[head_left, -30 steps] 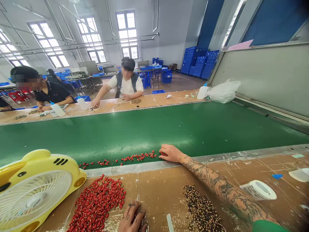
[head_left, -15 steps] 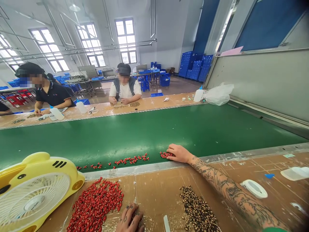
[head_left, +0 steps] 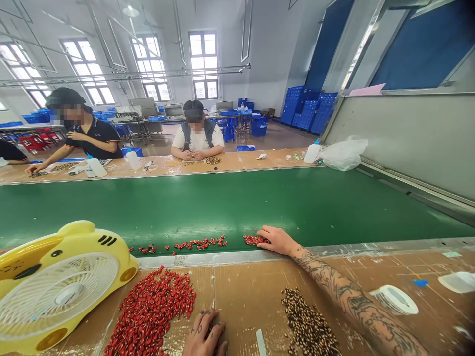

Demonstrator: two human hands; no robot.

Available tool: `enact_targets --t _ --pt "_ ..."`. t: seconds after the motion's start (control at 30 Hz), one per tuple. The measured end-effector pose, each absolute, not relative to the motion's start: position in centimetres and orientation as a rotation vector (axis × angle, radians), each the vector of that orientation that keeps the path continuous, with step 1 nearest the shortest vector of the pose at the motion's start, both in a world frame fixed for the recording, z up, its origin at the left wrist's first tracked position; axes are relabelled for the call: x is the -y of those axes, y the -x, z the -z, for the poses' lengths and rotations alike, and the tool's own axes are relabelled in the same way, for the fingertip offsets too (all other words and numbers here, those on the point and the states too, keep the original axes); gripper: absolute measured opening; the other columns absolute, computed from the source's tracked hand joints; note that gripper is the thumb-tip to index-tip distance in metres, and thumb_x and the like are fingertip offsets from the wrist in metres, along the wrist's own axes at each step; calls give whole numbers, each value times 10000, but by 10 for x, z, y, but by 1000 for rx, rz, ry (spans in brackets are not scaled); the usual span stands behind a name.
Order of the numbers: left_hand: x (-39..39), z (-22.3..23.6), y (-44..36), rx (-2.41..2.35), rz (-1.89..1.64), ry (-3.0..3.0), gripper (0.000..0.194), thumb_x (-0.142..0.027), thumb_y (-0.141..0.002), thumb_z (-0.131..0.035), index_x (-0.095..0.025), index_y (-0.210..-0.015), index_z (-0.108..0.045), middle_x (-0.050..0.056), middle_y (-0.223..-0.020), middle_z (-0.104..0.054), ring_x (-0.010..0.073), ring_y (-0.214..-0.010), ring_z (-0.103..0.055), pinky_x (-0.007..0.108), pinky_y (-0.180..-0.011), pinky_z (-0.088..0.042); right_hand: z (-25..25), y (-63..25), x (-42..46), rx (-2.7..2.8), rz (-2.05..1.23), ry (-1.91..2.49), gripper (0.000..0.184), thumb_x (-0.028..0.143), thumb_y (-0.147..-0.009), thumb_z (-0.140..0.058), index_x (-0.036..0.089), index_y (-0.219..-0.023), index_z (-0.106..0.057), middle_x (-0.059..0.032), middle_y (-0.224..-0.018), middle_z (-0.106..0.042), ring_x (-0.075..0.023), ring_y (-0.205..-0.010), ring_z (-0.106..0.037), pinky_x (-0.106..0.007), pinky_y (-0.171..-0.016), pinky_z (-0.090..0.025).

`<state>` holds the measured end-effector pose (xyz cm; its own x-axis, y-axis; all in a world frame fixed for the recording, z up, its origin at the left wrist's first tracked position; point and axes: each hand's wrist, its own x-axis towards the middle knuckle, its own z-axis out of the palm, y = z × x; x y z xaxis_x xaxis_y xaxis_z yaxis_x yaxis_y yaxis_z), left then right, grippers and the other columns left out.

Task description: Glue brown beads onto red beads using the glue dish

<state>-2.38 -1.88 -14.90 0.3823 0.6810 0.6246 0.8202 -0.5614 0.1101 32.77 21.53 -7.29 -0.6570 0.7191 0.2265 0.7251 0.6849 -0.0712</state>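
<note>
- Shifted since the earliest frame: right hand (head_left: 279,241), right of centre, is now lying farther from the loose row of red pieces (head_left: 202,244), and a small red heap (head_left: 252,240) is showing past its fingertips. Co-worker (head_left: 98,141), upper left, is now stretching one arm along the far table (head_left: 241,160).
- Small red heap, centre of the frame: lying on the green belt (head_left: 222,207), a gap separating it from the row; the right hand is curving about its edge, probably keeping the pieces bunched.
- Large red pile (head_left: 152,311), lower left: lying just beside the left hand (head_left: 203,333), probably being kept within easy reach.
- Dark-and-gold pile (head_left: 309,324), lower right of centre: lying well apart from the red, seemingly keeping the two kinds unmixed.
- White strip (head_left: 261,341), lower edge: lying between left hand and dark-and-gold pile.
- Yellow fan (head_left: 69,295), left: leaning beside the large red pile.
- Right fingers: bending, close together, tips touching the small red heap's right end; whether any piece is being pinched, cannot tell.
- Left fingers, lower centre: curling, slightly apart, resting low over the brown cardboard (head_left: 241,291); something dark is showing beneath, but whether they are gripping it, cannot tell.
</note>
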Motion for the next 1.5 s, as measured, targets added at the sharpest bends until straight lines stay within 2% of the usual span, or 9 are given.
enact_targets --t 0.33,0.63,0.83,1.03,1.1,1.23,1.3,1.37,1.5 --pt "23 150 25 1469 951 2490 194 -260 -786 -678 -262 -979 -669 87 -1073 -718 286 -1020 -670 409 -870 -585 83 -214 -239 2794 38 874 287 378 -990 -463 189 -951 -676 -62 -851 -642 -171 -754 -587 -245 -650 -393" --pt "25 144 21 1472 1094 2516 179 -116 -861 -524 -223 -951 -636 99 -1059 -689 256 -1051 -641 384 -915 -557 65 -233 -222 2694 -35 934 307 396 -981 -456 202 -966 -694 -63 -817 -636 -186 -741 -594 -269 -683 -444" --pt "31 129 15 1533 1083 2598 182 -68 -883 -517 -222 -860 -611 54 -877 -649 204 -851 -619 327 -775 -550 47 -257 -147 2409 -79 1115 383 293 -1031 -292 207 -1099 -658 -94 -920 -666 -214 -839 -623 -333 -770 -497" --pt "21 87 -11 1632 1009 2796 159 -60 -832 -554 -198 -826 -631 69 -915 -655 226 -891 -587 361 -834 -517 56 -222 -37 2392 -573 1021 249 358 -974 -471 219 -1088 -642 -92 -1011 -668 -246 -975 -611 -384 -865 -511" --pt "20 75 -10 1640 1116 2838 146 -86 -840 -555 -192 -875 -650 77 -923 -672 222 -881 -597 344 -812 -521 58 -209 -12 2367 -695 1064 365 429 -936 -544 211 -1224 -592 -119 -1168 -631 -275 -1121 -563 -431 -976 -471" --pt "40 55 25 2020 1648 2447 213 -187 -935 -467 -186 -1044 -650 97 -1044 -689 220 -989 -623 363 -901 -502 68 -181 11 2300 -778 1198 926 602 -740 -717 145 -1467 -372 -192 -1467 -408 -353 -1373 -347 -515 -1142 -313" --pt "57 46 53 2168 1800 2247 218 -272 -937 -491 -188 -1044 -661 100 -1071 -695 232 -1011 -639 369 -912 -506 75 -162 13 2342 -779 1197 1018 584 -684 -770 170 -1501 -325 -183 -1524 -337 -362 -1410 -292 -529 -1159 -287" --pt "75 40 79 2247 1856 2170 242 -343 -920 -522 -185 -1010 -683 98 -1033 -711 237 -950 -669 350 -845 -540 82 -141 13 2406 -727 1133 914 504 -711 -781 223 -1481 -377 -157 -1537 -336 -356 -1414 -300 -526 -1155 -304" --pt "102 42 101 2238 1984 2001 340 -485 -869 -568 -186 -931 -717 79 -927 -738 225 -819 -700 300 -723 -576 93 -110 2 2421 -443 945 325 274 -908 -578 263 -1224 -654 -114 -1401 -535 -298 -1325 -467 -484 -1096 -420"
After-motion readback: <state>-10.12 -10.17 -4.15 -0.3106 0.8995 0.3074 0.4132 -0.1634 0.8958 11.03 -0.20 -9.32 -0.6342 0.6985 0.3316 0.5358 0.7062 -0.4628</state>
